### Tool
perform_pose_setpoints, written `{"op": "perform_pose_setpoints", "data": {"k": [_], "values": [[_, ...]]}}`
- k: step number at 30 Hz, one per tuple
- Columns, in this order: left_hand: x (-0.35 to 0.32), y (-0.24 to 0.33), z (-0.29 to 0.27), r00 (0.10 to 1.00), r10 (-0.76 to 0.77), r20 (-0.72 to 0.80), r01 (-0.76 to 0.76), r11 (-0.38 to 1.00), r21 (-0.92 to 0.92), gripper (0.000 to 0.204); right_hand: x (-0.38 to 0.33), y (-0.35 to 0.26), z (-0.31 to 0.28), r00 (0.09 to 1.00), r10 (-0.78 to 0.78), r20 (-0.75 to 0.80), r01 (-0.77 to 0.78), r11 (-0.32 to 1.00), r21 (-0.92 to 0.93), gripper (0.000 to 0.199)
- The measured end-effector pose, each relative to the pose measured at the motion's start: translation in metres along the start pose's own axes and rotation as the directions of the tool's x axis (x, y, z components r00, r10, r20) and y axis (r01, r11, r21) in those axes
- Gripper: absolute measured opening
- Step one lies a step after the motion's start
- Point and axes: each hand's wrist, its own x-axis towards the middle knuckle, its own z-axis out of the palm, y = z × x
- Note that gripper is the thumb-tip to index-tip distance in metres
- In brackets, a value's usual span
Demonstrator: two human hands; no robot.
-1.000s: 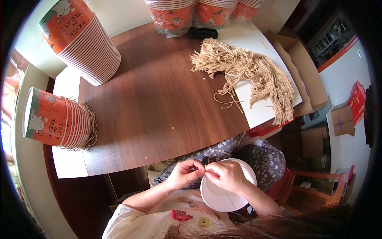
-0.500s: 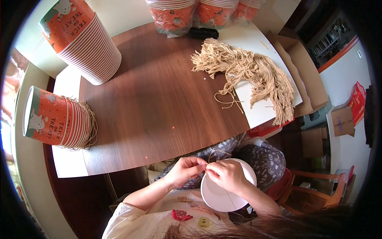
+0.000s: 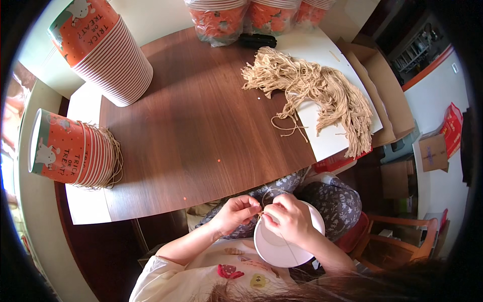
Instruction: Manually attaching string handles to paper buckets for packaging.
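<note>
On my lap a paper bucket (image 3: 274,247) lies with its white inside facing up. My left hand (image 3: 236,215) is closed in a pinch at the bucket's left rim, on a tan cord. My right hand (image 3: 289,220) reaches over the bucket's mouth and pinches the same cord (image 3: 274,191), close to the left fingertips. Part of the cord loops out beyond the hands, and another length runs down across the white inside. The exact spot where cord and rim meet is hidden by my fingers.
A brown table (image 3: 201,121) lies ahead. On its left stand a tall stack of orange buckets (image 3: 113,60) and a shorter stack (image 3: 75,151) with cords. A heap of tan cords (image 3: 322,95) lies at the right, near bagged buckets (image 3: 219,22) and a black object (image 3: 257,41). A wooden chair (image 3: 427,241) is at right.
My right hand has lifted slightly and its fingers have drawn a little away from the left fingertips, showing more cord between them. The bucket has stayed in place.
</note>
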Motion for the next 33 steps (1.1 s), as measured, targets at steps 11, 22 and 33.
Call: {"op": "perform_pose_setpoints", "data": {"k": [11, 22, 33], "values": [[-0.004, -0.002, -0.003, 1.0, -0.011, -0.009, 0.011, 0.997, -0.07, 0.007, -0.005, -0.007, 0.013, 0.998, 0.01, 0.068, -0.007, 0.999, -0.046, 0.018], [-0.007, 0.003, -0.003, 1.0, -0.028, -0.006, 0.027, 0.99, -0.139, 0.007, -0.009, -0.007, 0.001, 0.961, 0.179, 0.21, -0.193, 0.98, 0.048, 0.013], [-0.008, 0.006, -0.003, 0.999, -0.047, -0.011, 0.041, 0.952, -0.302, 0.004, -0.002, -0.005, 0.004, 0.983, 0.133, 0.124, -0.147, 0.983, 0.111, 0.024]]}}
